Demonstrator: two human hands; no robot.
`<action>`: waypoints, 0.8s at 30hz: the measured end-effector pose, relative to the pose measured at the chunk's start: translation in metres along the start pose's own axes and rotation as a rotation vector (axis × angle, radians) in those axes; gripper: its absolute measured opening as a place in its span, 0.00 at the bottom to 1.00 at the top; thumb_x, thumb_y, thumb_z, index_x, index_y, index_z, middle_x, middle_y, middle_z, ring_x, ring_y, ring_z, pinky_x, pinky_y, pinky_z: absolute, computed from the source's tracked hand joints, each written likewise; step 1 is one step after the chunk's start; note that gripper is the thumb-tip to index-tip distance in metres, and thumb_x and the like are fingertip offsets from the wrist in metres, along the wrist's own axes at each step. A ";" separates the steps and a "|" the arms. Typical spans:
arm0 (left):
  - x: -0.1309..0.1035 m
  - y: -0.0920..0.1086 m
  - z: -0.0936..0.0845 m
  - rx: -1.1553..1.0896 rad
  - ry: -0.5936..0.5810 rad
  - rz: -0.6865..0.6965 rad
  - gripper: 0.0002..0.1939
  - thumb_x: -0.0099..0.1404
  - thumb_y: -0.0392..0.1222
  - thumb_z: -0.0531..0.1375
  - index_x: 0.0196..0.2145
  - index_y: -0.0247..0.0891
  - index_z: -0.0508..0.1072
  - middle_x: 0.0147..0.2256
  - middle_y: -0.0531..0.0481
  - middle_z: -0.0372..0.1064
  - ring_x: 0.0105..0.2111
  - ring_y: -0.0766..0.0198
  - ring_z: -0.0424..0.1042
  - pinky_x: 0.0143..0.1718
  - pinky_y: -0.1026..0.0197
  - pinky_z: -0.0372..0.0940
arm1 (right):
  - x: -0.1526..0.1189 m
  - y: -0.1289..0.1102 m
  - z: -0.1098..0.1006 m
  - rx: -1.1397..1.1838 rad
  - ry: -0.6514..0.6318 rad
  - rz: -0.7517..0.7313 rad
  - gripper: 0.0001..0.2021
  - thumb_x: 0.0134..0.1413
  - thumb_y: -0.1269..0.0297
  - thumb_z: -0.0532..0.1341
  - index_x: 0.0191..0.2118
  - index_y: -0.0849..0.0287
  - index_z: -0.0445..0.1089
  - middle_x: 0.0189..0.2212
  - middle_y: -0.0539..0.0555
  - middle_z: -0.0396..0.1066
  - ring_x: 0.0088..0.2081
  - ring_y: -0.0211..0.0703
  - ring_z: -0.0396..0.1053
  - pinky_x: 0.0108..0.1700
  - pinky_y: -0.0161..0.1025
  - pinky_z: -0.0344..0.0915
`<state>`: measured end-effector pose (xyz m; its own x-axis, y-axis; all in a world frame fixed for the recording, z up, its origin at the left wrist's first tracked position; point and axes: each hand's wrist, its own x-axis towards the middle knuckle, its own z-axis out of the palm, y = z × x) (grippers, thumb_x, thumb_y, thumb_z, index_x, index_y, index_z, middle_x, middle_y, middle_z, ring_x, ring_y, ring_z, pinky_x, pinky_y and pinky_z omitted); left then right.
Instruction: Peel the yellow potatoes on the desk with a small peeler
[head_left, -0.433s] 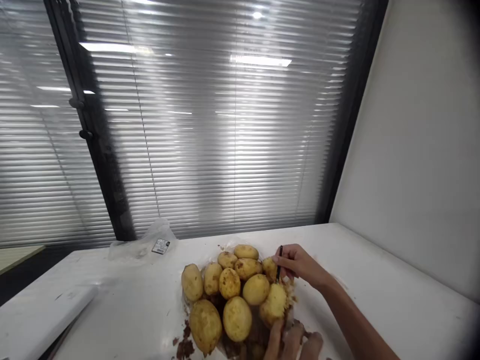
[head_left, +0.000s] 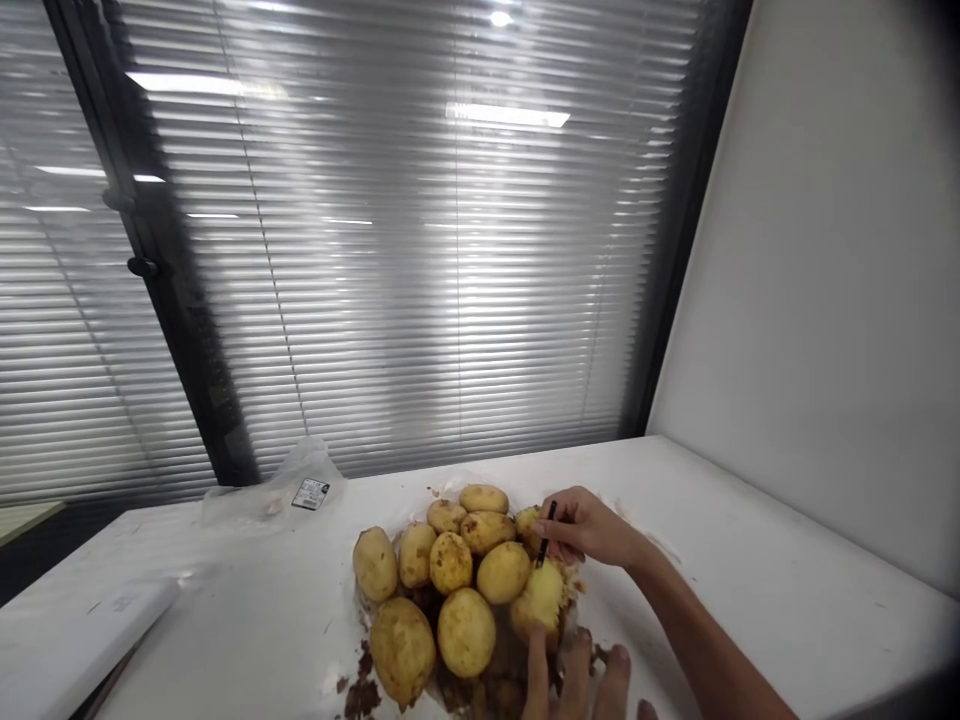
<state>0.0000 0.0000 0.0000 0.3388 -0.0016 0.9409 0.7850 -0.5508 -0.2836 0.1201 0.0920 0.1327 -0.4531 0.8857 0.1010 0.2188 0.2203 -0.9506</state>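
Note:
My right hand (head_left: 581, 527) pinches a thin black-handled tool (head_left: 548, 535), held at a slant with its lower end at a partly scraped potato (head_left: 545, 595). What kind of tool it is I cannot make out. Pale, rough flesh shows on top of that potato, with shreds along its right side. At the bottom edge, my left hand (head_left: 574, 680) has its fingers stretched out and apart. Its index fingertip touches the potato's near side; the thumb is hidden. Several whole potatoes with brown patches, among them a large one (head_left: 403, 652), lie close together to the left.
A crumpled clear plastic bag (head_left: 274, 490) with a label lies at the back left of the white table (head_left: 255, 600). A white flat object (head_left: 112, 640) is at the left. Brown scraps (head_left: 364, 693) lie in front of the potatoes. Blinds (head_left: 420, 300) stand behind; a wall (head_left: 817, 300) rises right.
The view has shifted slightly. My left fingers have straightened and spread, with the index fingertip on the potato. The tool in my right hand leans more.

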 end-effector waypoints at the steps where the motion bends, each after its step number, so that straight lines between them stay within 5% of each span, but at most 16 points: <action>1: 0.003 -0.001 -0.001 -0.026 0.028 -0.036 0.09 0.57 0.47 0.64 0.36 0.46 0.73 0.43 0.54 0.73 0.46 0.55 0.71 0.62 0.34 0.50 | 0.000 0.000 0.000 0.008 -0.011 0.006 0.17 0.49 0.51 0.67 0.23 0.61 0.72 0.15 0.49 0.72 0.14 0.33 0.62 0.18 0.31 0.58; 5: 0.017 -0.005 -0.004 -0.114 0.092 -0.057 0.06 0.57 0.44 0.65 0.34 0.47 0.73 0.39 0.59 0.74 0.42 0.62 0.72 0.64 0.40 0.49 | -0.002 0.003 -0.001 -0.003 -0.090 0.055 0.18 0.49 0.49 0.67 0.23 0.61 0.72 0.15 0.49 0.72 0.14 0.35 0.63 0.17 0.31 0.59; 9: 0.023 -0.005 -0.007 -0.111 0.083 -0.107 0.02 0.59 0.42 0.62 0.30 0.43 0.74 0.37 0.59 0.74 0.38 0.64 0.71 0.66 0.44 0.48 | -0.004 0.002 -0.003 -0.060 0.063 -0.043 0.20 0.52 0.50 0.65 0.20 0.61 0.69 0.14 0.49 0.70 0.13 0.33 0.62 0.16 0.30 0.56; 14: 0.016 -0.005 -0.007 -0.077 0.039 -0.062 0.03 0.59 0.44 0.61 0.31 0.45 0.73 0.38 0.57 0.74 0.40 0.60 0.73 0.64 0.39 0.49 | -0.004 0.001 -0.004 0.019 -0.125 0.073 0.19 0.49 0.49 0.67 0.23 0.61 0.70 0.15 0.49 0.72 0.13 0.35 0.63 0.17 0.32 0.61; 19: 0.006 -0.003 -0.003 -0.079 0.036 -0.003 0.06 0.56 0.44 0.64 0.32 0.45 0.72 0.40 0.56 0.74 0.40 0.58 0.72 0.62 0.34 0.51 | -0.004 0.006 -0.009 -0.024 0.050 -0.005 0.21 0.50 0.47 0.66 0.21 0.61 0.70 0.15 0.49 0.72 0.13 0.34 0.64 0.17 0.31 0.59; 24: -0.004 0.005 0.005 0.040 0.000 -0.104 0.11 0.58 0.51 0.61 0.35 0.43 0.74 0.36 0.50 0.74 0.40 0.54 0.72 0.61 0.36 0.53 | -0.002 0.007 -0.006 0.053 -0.130 0.095 0.20 0.46 0.48 0.68 0.22 0.61 0.71 0.16 0.50 0.74 0.13 0.35 0.64 0.17 0.32 0.62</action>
<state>0.0051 0.0013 -0.0061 0.2544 0.0540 0.9656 0.8360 -0.5142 -0.1915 0.1279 0.0939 0.1277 -0.5413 0.8404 -0.0262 0.2222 0.1130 -0.9684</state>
